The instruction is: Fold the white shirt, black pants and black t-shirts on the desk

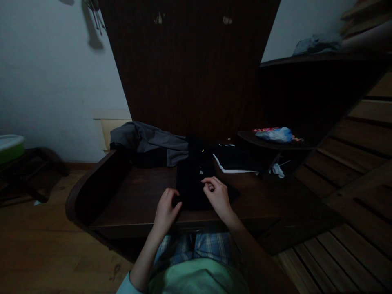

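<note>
A black folded garment (191,185) with small white marks lies on the dark wooden bench, close in front of me. At its left edge is my left hand (167,207), fingers bent and the thumb apart from them, with dark cloth behind the gap. My right hand (217,197) is over the right part of the garment, its fingers curled in toward the thumb. Whether cloth is caught between those fingertips is too dark to tell. Just behind, to the right, lies another black folded garment (239,159) with a white edge.
A grey garment (147,141) is heaped at the bench's back left, beside the raised wooden side panel (88,192). On a small shelf at right sits a blue-and-white plastic package (275,134). Wooden slats (352,196) stand farther right. A green tub (11,149) is at far left.
</note>
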{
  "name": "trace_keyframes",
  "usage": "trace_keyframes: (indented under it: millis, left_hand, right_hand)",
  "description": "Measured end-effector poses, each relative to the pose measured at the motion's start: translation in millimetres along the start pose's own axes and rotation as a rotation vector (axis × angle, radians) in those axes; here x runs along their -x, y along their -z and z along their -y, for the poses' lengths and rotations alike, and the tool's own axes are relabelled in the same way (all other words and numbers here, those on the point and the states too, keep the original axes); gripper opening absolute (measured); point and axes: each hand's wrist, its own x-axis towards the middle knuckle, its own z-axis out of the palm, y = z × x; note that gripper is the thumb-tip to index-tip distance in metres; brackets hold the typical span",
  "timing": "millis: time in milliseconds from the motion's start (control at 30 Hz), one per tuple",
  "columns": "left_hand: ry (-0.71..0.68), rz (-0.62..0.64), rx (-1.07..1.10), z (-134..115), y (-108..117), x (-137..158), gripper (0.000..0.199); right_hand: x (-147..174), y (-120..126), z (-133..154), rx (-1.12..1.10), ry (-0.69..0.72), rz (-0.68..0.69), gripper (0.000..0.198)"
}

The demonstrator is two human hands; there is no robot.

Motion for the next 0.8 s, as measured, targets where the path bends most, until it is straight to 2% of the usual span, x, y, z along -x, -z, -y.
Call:
trace_keyframes:
  millis: [100, 300, 467, 700, 800]
  left_hand:
    - [0.019, 0.004, 0.009, -0.4, 0.4, 0.4, 0.010]
    - [0.031, -0.027, 0.008, -2.1, 0.0, -1.2, 0.013]
    - [-0.012, -0.032, 0.009, -0.7, 0.4, -0.4, 0.017]
    - [-0.095, 0.005, -0.009, 0.2, 0.1, 3.5, 0.001]
    - [-0.100, -0.006, -0.038, -0.9, -0.2, 3.5, 0.006]
  right_hand:
    - [-2.3, -0.6, 1.4, -0.023, -0.009, -0.010, 0.019]
    - [-5.6, -1.3, 4.2, -0.051, -0.020, -0.034, 0.019]
    - [-6.1, -2.3, 3.0, -0.065, -0.028, -0.047, 0.019]
    - [-6.5, -2.1, 2.8, -0.059, -0.036, -0.039, 0.020]
    - [-8.0, -2.0, 3.6, -0.061, -0.036, -0.051, 0.020]
